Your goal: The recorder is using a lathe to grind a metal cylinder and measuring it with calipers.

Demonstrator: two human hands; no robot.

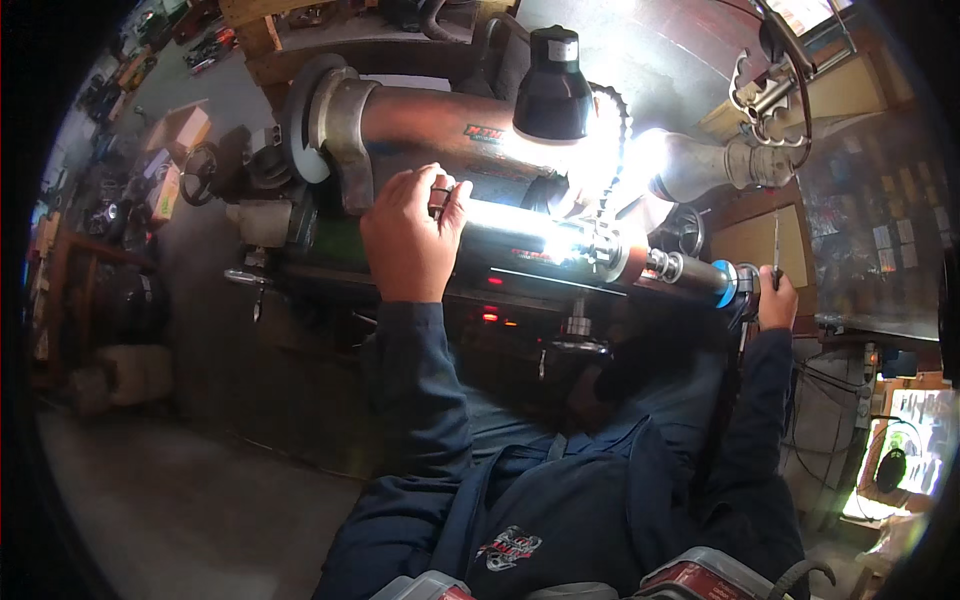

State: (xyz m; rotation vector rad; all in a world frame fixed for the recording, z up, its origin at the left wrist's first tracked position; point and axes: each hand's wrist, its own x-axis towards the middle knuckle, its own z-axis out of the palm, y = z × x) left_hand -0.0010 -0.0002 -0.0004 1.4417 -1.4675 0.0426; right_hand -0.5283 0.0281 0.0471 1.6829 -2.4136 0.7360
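Note:
My left hand (413, 238) is raised at the near side of the machine, level with the left end of a long shiny metal cylinder (505, 228). Its fingers are bent toward the thumb. A small dark thing shows between them, too small to name. My right hand (778, 300) is closed at the machine's right end, beside a blue ring (726, 284) on a metal spindle (695, 275). What its fingers wrap round is mostly hidden. Behind the cylinder lies a large reddish motor housing (430, 130) with a grey wheel guard (310, 115) at its left.
A lit black lamp (553, 85) hangs over the middle, its glare washing out nearby parts. A drive chain (622, 120) runs beside it. Crank handles (258, 295) stick out along the machine's front. Boxes (180, 130) and clutter fill the left background, and cables (825, 385) hang at right.

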